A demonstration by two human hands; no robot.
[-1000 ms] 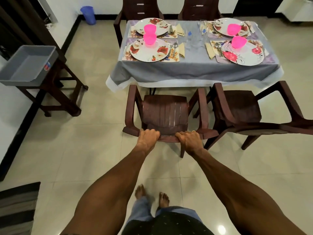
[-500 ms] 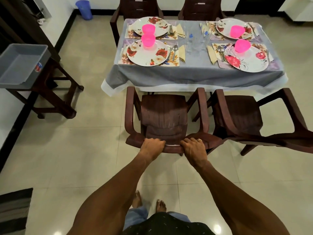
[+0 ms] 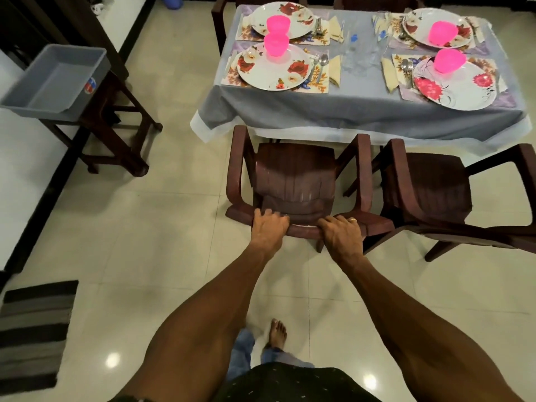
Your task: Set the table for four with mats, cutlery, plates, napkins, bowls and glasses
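1. Now both hands still grip the brown chair (image 3: 293,175) by its top rail, left hand (image 3: 268,226) beside right hand (image 3: 340,235).
2. Beyond them, the set table (image 3: 362,111) looms closer than before, chair nearer its edge.

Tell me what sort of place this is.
Most likely a home dining room. A table under a grey cloth is laid for four with floral plates and pink bowls, brown plastic armchairs stand around it, and the floor is glossy tile.
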